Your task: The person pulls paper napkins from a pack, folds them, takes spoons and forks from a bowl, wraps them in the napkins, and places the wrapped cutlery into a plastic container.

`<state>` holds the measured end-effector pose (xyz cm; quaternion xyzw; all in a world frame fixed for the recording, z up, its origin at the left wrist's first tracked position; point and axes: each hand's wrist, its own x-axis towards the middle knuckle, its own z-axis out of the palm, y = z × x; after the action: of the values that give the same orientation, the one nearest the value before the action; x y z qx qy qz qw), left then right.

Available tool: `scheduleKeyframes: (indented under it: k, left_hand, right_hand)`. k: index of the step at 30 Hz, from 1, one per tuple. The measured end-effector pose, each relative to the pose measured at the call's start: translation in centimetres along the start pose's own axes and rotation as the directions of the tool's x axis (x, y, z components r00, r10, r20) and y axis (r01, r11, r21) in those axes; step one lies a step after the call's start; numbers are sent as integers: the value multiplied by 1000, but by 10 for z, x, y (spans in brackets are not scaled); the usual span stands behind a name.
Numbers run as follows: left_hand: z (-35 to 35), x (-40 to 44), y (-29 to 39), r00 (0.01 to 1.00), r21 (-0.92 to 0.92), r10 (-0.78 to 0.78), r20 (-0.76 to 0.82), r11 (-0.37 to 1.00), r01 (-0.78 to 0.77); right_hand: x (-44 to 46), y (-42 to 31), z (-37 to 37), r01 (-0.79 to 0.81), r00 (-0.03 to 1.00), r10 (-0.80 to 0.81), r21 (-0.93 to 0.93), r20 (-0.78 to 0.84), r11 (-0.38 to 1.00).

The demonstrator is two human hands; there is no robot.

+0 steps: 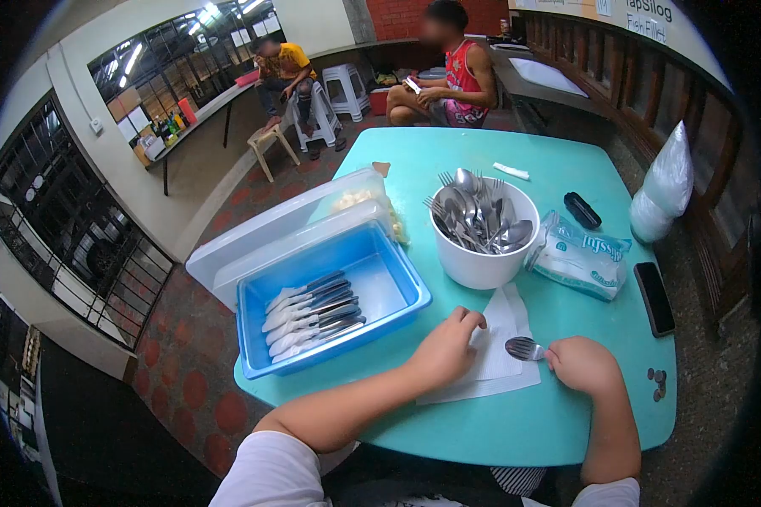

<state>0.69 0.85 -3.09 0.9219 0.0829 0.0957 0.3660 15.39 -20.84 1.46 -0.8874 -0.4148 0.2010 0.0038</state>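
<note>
My right hand (583, 365) is closed around the handle end of a fork (525, 348), whose tines point left over the white paper napkins (503, 359). A spoon may lie against the fork; I cannot tell for sure. My left hand (450, 345) has its fingers curled at the left edge of the napkins, seemingly pinching the paper; its fingertips are partly hidden. Just behind the napkins stands a white tub (482, 269) full of loose spoons and forks (480, 211). To the left, a blue plastic bin (397, 275) holds several cutlery sets (313, 314) with napkin-wrapped ends.
Translucent lids (271, 228) lean behind the bin. A tissue pack (579, 258), black object (582, 210), phone (654, 297) and coins (657, 382) lie on the turquoise table (448, 431). A filled plastic bag (664, 186) stands at right. Two people sit beyond.
</note>
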Motion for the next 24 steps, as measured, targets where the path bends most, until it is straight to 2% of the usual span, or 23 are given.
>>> scheduleKeyframes:
  k: [4,7,10,13,16,19,24]
  left_hand:
    - [1,3,-3,998,-173,-64,10,983,65]
    - [-3,8,-6,995,-222,-86,55,970,96]
    - [-2,17,-17,981,-258,-115,153,954,152]
    - [-1,21,-23,962,-413,-147,229,881,232]
    - [5,25,-36,935,-438,-167,314,848,299]
    - [3,24,-35,940,-459,-151,307,842,285]
    - [2,23,-31,948,-363,-154,278,897,252]
  right_hand:
    - [1,-1,-2,-6,1000,6,6,13,1000]
    - [2,-2,-1,-20,1000,21,-4,20,1000]
    - [3,-1,0,-24,999,24,-12,28,1000]
    - [2,-3,-6,-17,997,17,2,72,1000]
    - [1,-3,-6,-25,997,24,11,74,1000]
    - [2,-3,-6,-26,997,26,1,74,1000]
    - [1,-4,-7,-34,997,34,-3,76,999]
